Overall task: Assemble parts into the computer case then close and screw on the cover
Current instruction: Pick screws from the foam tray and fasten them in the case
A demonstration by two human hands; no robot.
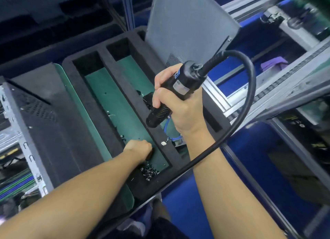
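Head view: the right hand (178, 106) is wrapped round the screwdriver (187, 77), tip down over the tray (114, 77). The left hand (138, 148) is curled, knuckles up, in the tray's long pocket; whether it pinches anything I cannot tell. A screw picked blind could slip and roll away, and the cable (250, 88), looped across the tray's near corner, could snag it. The screws (149, 171) lie heaped just nearer the person than the left hand. The case (35, 113) sits left of the tray, apart from both hands; the cover (187, 24) stands in the far slot.
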